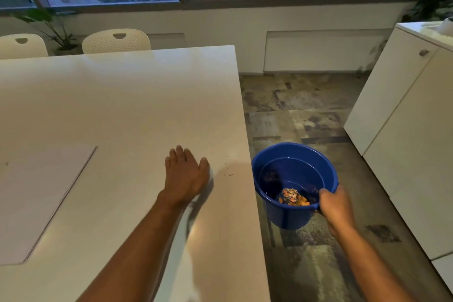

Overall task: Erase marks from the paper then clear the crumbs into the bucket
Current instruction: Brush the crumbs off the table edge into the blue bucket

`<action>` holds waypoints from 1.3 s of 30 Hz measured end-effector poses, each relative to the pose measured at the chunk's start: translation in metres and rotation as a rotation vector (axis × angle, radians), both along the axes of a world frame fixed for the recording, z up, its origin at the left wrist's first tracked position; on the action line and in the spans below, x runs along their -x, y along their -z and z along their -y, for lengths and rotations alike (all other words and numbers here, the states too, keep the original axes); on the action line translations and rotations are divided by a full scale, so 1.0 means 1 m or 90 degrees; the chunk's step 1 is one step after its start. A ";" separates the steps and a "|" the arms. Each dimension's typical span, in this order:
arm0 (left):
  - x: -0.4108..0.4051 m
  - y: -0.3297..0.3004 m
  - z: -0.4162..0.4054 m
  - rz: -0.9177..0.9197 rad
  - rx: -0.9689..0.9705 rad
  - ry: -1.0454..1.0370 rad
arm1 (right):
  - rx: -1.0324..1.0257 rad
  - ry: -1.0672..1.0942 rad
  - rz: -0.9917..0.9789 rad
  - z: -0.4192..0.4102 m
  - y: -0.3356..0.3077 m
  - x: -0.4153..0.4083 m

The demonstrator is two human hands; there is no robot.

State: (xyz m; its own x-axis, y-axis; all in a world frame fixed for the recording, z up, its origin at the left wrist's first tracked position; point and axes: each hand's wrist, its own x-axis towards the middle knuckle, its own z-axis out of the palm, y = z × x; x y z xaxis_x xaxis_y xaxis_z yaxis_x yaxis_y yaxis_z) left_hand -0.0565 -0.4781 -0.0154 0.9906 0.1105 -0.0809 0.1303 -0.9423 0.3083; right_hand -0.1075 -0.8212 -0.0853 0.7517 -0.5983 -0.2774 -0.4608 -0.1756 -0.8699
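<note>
Far off to the left of both hands the sheet of paper (41, 201) lies flat on the white table (127, 95), well apart from where the work is now; whether any marks remain on it I cannot tell from here. Next comes the left hand (185, 174), palm down on the tabletop with its fingers straight and together, holding nothing, its little-finger edge turned toward the table's right edge. Just to the right of that hand, between it and the edge, lies a thin scatter of dark eraser crumbs (226, 169), a few specks and short curls strung loosely from far to near. Right again, past the edge and lower than the tabletop, hangs the blue bucket (294, 162), its mouth open upward and close beside the table's side, with a small heap of orange and dark shavings (293, 196) already in the bottom. The right hand (335, 206) grips the bucket's near rim, fingers curled over it. So the crumbs sit straight between the flat hand and the bucket, and the left hand is plainly the nearer one; I'd judge a sweep rightward would carry them off the edge, provided the bucket's rim is tucked under the spot where they fall.
</note>
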 end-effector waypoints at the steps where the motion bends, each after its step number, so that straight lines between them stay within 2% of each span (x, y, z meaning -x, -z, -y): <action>1: -0.009 0.000 0.008 -0.005 -0.010 0.012 | -0.002 0.000 -0.002 0.000 0.000 -0.001; 4: -0.024 0.000 0.054 -0.028 -0.039 0.082 | -0.002 0.000 -0.005 0.001 0.001 -0.003; 7: -0.017 -0.002 0.102 -0.013 -0.047 0.223 | -0.004 -0.003 -0.003 0.002 0.001 -0.003; 9: -0.010 -0.006 0.120 -0.007 0.003 0.345 | -0.014 -0.010 -0.001 0.001 0.002 -0.002; 11: -0.004 -0.014 0.123 0.013 0.064 0.391 | -0.029 -0.014 0.002 0.002 0.004 -0.002; 13: 0.004 -0.017 0.109 0.059 0.096 0.304 | -0.047 -0.018 0.011 0.002 0.005 -0.001; 15: 0.018 -0.015 0.086 0.053 0.053 0.155 | -0.061 -0.028 0.024 0.003 0.006 0.001; 17: 0.036 -0.013 0.059 -0.028 -0.016 0.043 | -0.069 -0.036 0.043 0.002 0.006 0.003; 19: 0.052 -0.009 0.046 -0.096 -0.037 0.002 | -0.069 -0.041 0.056 0.003 0.006 0.004; 22: 0.061 0.000 0.060 -0.086 -0.029 0.016 | -0.062 -0.043 0.066 0.002 0.005 0.006; 26: 0.038 0.005 0.121 -0.061 -0.045 0.046 | -0.041 -0.045 0.069 0.001 0.003 0.006; 31: 0.012 -0.007 0.185 -0.048 -0.009 0.261 | -0.042 -0.038 0.051 0.000 0.003 0.005; 33: 0.012 -0.014 0.190 -0.038 0.018 0.298 | -0.051 -0.038 0.052 0.000 0.005 0.005; 36: 0.009 -0.016 0.163 0.012 0.016 0.220 | -0.044 -0.041 0.052 0.001 0.008 0.005; 39: -0.003 -0.013 0.113 -0.027 -0.006 0.091 | -0.032 -0.044 0.056 -0.001 0.005 0.007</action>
State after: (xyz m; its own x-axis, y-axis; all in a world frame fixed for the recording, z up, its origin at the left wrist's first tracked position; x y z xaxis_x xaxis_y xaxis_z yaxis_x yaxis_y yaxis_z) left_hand -0.0535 -0.5906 -0.0027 0.9920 -0.0305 -0.1222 0.0071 -0.9551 0.2963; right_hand -0.1146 -0.8204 -0.0905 0.8136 -0.5312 -0.2364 -0.3704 -0.1601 -0.9150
